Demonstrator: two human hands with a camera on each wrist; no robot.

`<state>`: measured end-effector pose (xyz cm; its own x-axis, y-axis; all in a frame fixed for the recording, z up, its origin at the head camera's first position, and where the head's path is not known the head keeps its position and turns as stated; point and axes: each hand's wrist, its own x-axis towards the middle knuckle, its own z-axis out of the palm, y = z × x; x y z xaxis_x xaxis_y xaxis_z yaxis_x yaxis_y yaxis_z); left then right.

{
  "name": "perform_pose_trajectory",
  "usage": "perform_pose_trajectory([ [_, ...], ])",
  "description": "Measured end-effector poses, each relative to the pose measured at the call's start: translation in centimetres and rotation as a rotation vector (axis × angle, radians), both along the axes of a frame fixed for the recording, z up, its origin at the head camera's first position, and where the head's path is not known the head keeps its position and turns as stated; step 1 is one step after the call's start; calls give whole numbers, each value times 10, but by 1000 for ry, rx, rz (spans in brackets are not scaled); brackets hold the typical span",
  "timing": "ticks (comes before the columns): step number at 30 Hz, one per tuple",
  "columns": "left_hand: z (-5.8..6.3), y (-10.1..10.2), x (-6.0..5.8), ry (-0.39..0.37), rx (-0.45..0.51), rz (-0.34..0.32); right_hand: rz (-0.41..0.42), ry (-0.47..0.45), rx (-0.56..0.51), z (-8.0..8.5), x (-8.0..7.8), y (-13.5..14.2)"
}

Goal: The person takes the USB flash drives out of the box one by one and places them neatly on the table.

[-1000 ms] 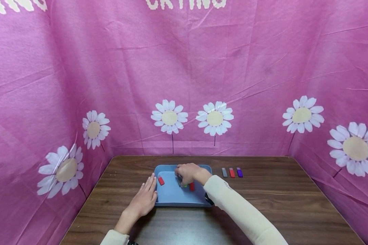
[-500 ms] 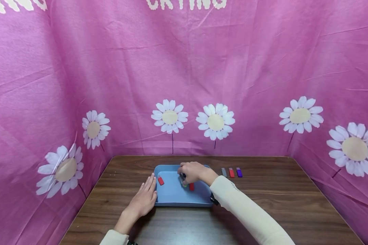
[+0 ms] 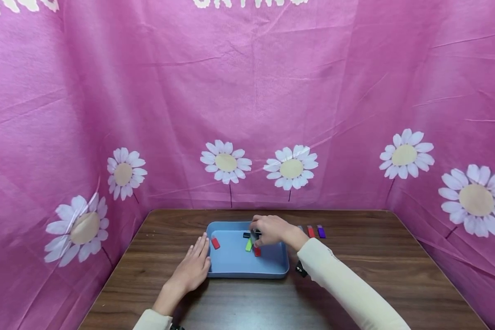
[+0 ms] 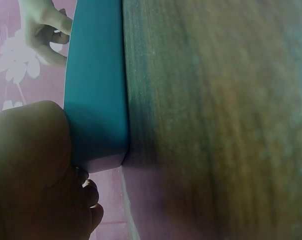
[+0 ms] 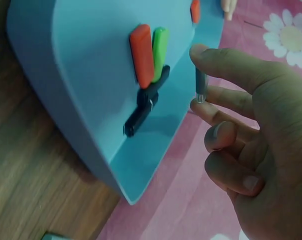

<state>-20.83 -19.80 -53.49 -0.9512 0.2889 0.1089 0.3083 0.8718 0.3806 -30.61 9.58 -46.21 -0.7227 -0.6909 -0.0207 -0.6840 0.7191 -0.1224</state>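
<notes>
My right hand (image 3: 274, 229) pinches a small grey USB stick with a clear cap (image 5: 200, 82) between thumb and fingertips, above the back right of the blue tray (image 3: 231, 266). Beneath it in the tray lie a green stick (image 3: 249, 245), a red stick (image 5: 142, 56) and black pieces (image 5: 138, 117) close together. Another red stick (image 3: 216, 243) lies apart at the tray's left side. My left hand (image 3: 191, 268) rests with fingers straight against the tray's left edge.
Right of the tray, a grey stick, partly hidden by my right hand, a red stick (image 3: 311, 232) and a purple stick (image 3: 321, 232) stand in a row on the wooden table (image 3: 354, 256). A pink cloth with daisies (image 3: 247, 105) surrounds the table.
My right hand has moved right within the tray area with the grey USB stick, uncovering the green stick and a black piece. The left hand has stayed at the tray's edge.
</notes>
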Motion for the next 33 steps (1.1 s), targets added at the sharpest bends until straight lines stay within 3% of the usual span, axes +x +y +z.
perform_pose_trajectory([
  [10,-1,0,-2,-11,-2,3,-44,19,-61,8,-1,30],
  [22,1,1,-2,-18,-1,6,-105,58,-83,8,3,63],
  [33,3,2,1,-1,24,7,-152,38,-112,7,7,94],
])
